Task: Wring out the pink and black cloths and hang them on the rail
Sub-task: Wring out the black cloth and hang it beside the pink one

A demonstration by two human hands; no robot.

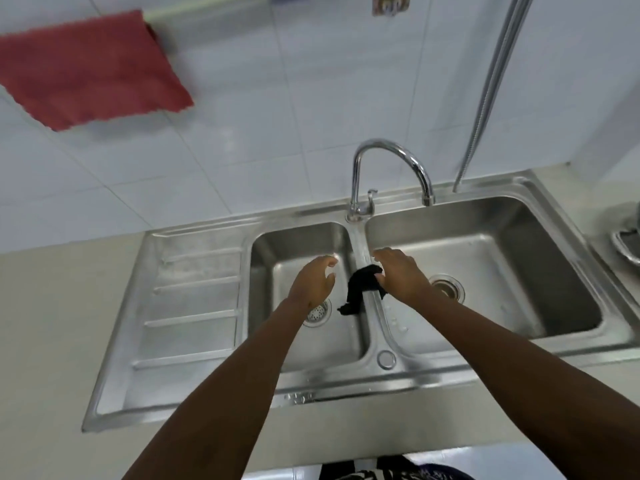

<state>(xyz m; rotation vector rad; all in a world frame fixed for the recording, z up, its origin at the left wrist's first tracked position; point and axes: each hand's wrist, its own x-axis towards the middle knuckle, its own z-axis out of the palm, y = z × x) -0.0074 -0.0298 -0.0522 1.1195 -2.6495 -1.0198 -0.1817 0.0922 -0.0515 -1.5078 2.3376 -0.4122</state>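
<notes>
A pink cloth hangs spread over the rail on the tiled wall at the upper left. A small black cloth lies draped over the divider between the two sink basins, its tail hanging into the left basin. My right hand rests on the cloth's right end, fingers curled down onto it. My left hand hovers over the left basin just left of the cloth, fingers apart and holding nothing.
The steel double sink has a drainboard on its left. A curved tap rises behind the divider, its spout over the right basin. A metal hose runs down the wall at the right. A metal dish sits at the far right.
</notes>
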